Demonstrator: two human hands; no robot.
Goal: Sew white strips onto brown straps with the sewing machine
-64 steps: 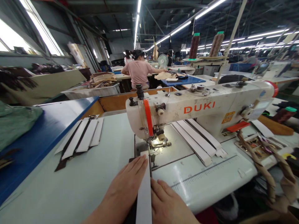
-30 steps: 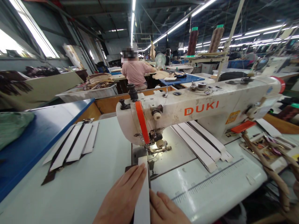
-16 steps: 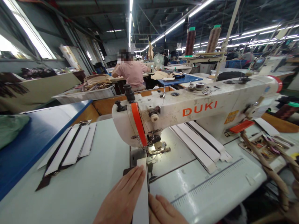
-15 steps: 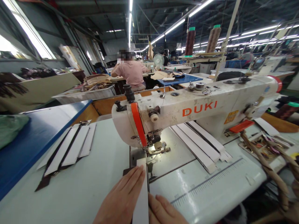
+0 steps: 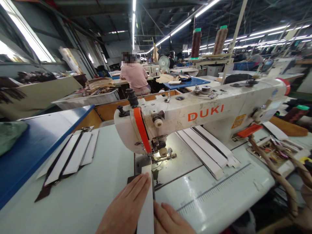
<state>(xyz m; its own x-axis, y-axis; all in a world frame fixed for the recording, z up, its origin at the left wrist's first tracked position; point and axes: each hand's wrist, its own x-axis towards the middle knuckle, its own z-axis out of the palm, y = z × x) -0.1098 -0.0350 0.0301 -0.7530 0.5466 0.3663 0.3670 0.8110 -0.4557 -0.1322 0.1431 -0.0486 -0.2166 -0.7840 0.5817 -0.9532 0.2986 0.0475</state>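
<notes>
A long white strip (image 5: 146, 208) with a dark edge lies on the sewing machine bed, its far end just in front of the presser foot (image 5: 162, 157). My left hand (image 5: 126, 204) rests flat on the strip's left side, fingers stretched forward and together, thumb hidden. Along the right edge my right hand (image 5: 168, 219) has its fingers bent and closed against the strip; its lower part is cut off by the frame. A dark piece (image 5: 131, 178) pokes out beyond my left fingers. The white DUKI sewing machine (image 5: 180, 110) stands over the strip's far end.
More white strips with dark backing lie in one pile (image 5: 70, 156) at left and another (image 5: 204, 146) under the machine arm. A tray of small tools (image 5: 275, 148) sits at right beside brown wrapped bars (image 5: 282, 182). Farther back a person (image 5: 135, 76) sits facing away.
The whole view has shifted slightly. Both hands keep their places on the strip, which shows no clear movement. The person at the back has drawn an arm in.
</notes>
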